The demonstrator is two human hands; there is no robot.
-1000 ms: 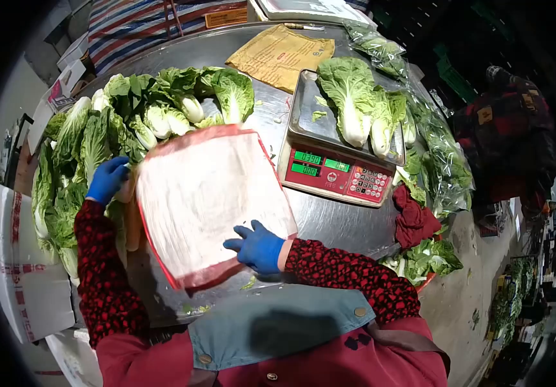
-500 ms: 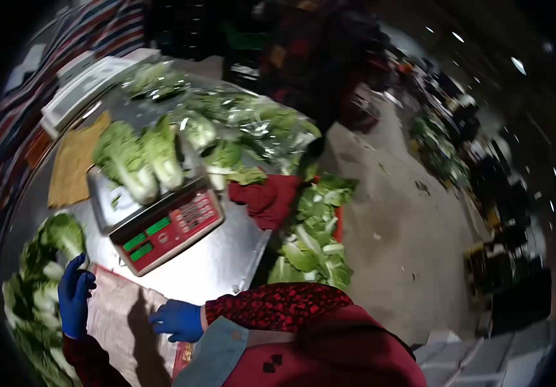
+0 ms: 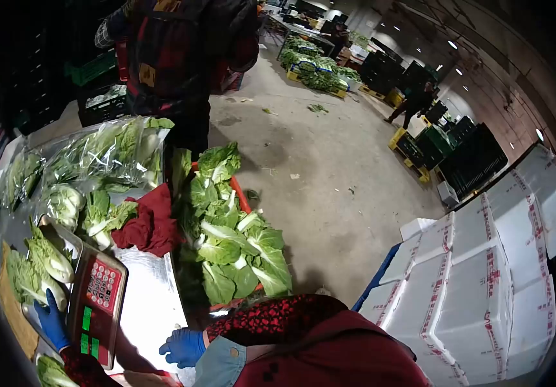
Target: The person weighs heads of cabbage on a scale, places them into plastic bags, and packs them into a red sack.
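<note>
My left hand (image 3: 52,324), in a blue glove, is at the lower left with its fingers apart, against the base of a Chinese cabbage (image 3: 31,278) lying on the scale. A second Chinese cabbage (image 3: 49,256) lies beside it on the pan. The scale (image 3: 102,289) has a red keypad panel and green displays, their digits unreadable. My right hand (image 3: 185,347), also blue-gloved, hovers over or rests on the metal table (image 3: 151,293); its fingers are loosely bent and apart, with nothing visible in them. Another cabbage (image 3: 53,372) shows at the bottom edge.
Bagged greens (image 3: 100,155) and a dark red cloth (image 3: 153,222) lie on the table. Beside it, a red crate (image 3: 238,193) is heaped with leaves. White boxes (image 3: 469,287) are stacked right. A person (image 3: 184,61) stands ahead; another (image 3: 415,104) is farther off.
The view has swung right, bringing the stacked boxes into sight. My left hand has moved from beside the cabbages left of the scale to a cabbage on the pan. My right hand's fingers have curled somewhat.
</note>
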